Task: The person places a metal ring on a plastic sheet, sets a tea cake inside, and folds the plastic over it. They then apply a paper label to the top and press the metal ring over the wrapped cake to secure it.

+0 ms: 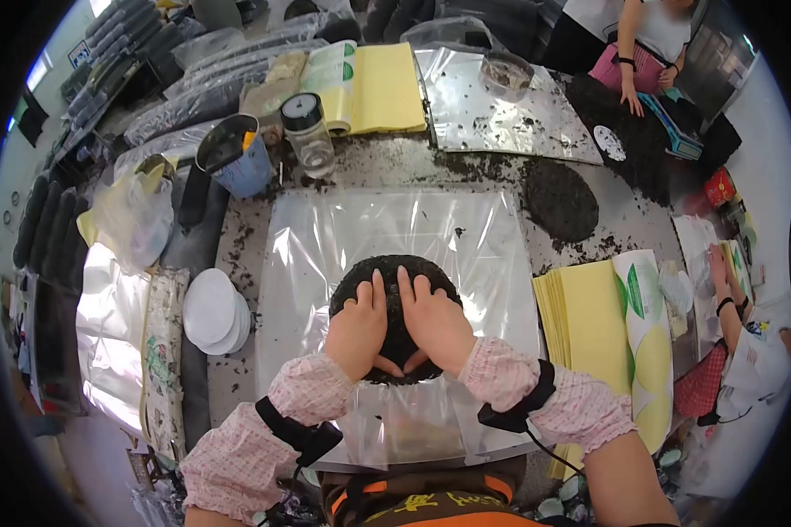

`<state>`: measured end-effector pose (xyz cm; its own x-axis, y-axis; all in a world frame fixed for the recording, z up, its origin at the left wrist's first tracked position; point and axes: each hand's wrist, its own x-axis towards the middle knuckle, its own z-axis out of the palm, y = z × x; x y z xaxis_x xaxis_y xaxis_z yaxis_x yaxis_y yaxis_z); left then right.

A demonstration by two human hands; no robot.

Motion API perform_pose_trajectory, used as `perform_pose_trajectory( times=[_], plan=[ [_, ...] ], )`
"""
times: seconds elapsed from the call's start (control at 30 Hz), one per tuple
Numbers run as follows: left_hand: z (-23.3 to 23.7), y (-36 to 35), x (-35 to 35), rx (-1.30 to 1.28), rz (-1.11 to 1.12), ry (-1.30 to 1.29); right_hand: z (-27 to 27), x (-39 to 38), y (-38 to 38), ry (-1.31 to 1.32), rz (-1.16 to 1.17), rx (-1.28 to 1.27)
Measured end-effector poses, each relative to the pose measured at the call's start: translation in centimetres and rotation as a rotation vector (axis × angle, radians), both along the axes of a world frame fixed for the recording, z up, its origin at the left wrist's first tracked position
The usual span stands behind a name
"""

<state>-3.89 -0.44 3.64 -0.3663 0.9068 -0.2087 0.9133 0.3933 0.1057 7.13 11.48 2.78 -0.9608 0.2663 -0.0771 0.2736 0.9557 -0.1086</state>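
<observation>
A dark, round, flat cake of crumbly material (395,329) lies on a clear plastic sheet (316,228) in front of me. On its left half rests my left hand (358,329), palm down. My right hand (438,327) lies on the right half. Both index fingers stretch forward and my thumbs nearly meet at the near edge, leaving a gap that frames the cake's middle. The other fingers are partly bent over the surface. Neither hand grips anything. The cake's sides are partly hidden under my hands.
Yellow paper stacks (580,307) lie right and at the back (387,83). White discs (209,307), a blue bucket (242,162) and a lidded jar (312,140) stand left. Another dark cake (561,200) lies beyond, near a metal sheet (501,114). Two people work at the right.
</observation>
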Motion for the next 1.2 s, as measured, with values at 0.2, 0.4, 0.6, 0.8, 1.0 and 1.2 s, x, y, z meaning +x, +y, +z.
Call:
perform_pose_trajectory(
  times=[0.2, 0.4, 0.6, 0.8, 1.0, 1.2],
  plan=[
    [-5.1, 1.8, 0.3, -0.046, -0.035, 0.124, -5.2, -1.4, -0.5, -0.030, -0.031, 0.174],
    [-5.5, 1.8, -0.9, -0.014, -0.099, 0.000, -5.4, -1.4, 0.6, 0.039, -0.007, -0.051],
    [-3.5, 1.0, -1.2, 0.006, -0.108, -0.092, -0.5, 1.2, 0.3, 0.037, 0.019, -0.169],
    [-5.3, 1.3, -1.4, 0.232, -0.386, -0.064, 1.2, -4.9, 4.8, 0.342, -0.110, -0.335],
    [-6.7, 1.0, -1.4, 0.070, -0.347, -0.037, -0.9, -11.5, 3.5, 0.636, 0.101, -0.688],
    [-3.5, 1.2, -0.7, 0.073, -0.311, -0.160, -5.2, -1.6, 15.1, 0.979, -0.736, -0.371]
  ],
)
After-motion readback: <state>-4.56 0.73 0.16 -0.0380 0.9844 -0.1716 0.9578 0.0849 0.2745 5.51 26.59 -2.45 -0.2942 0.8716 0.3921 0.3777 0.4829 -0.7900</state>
